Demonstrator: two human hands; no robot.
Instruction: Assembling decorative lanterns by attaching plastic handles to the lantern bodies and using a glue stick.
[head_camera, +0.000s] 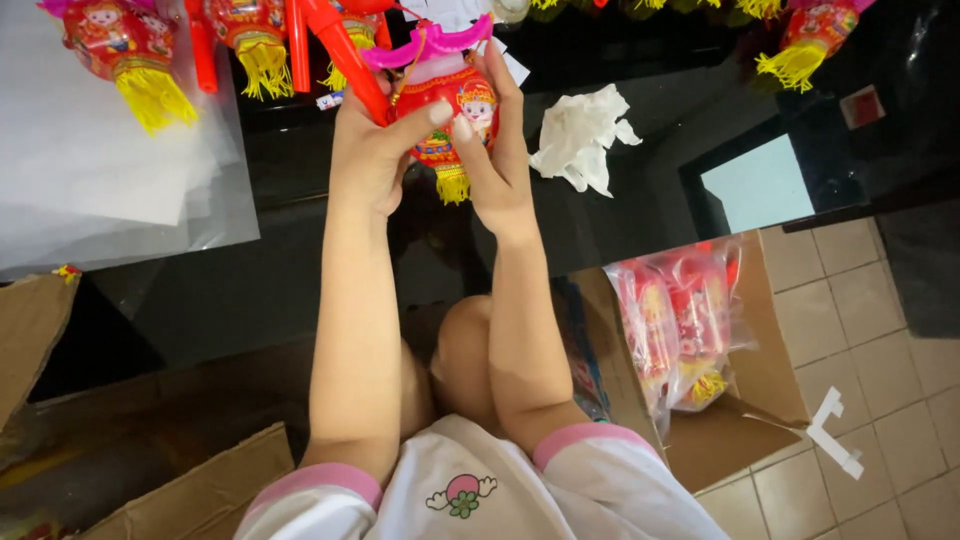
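Both of my hands hold one small red toy lantern (443, 112) above the dark table (640, 190). It has a pink top piece, a cartoon figure printed on it and a yellow tassel hanging below. My left hand (375, 150) grips its left side, with a red stick (345, 50) rising past the fingers. My right hand (495, 150) wraps the lantern's right side, thumb pressed on the front.
More red lanterns with yellow tassels (125, 50) lie at the table's far edge, another lantern (805, 40) at top right. Clear plastic sheets (100, 180) cover the left. A crumpled white tissue (585, 135) lies right of my hands. A cardboard box (765, 390) holds bagged lanterns (675, 320).
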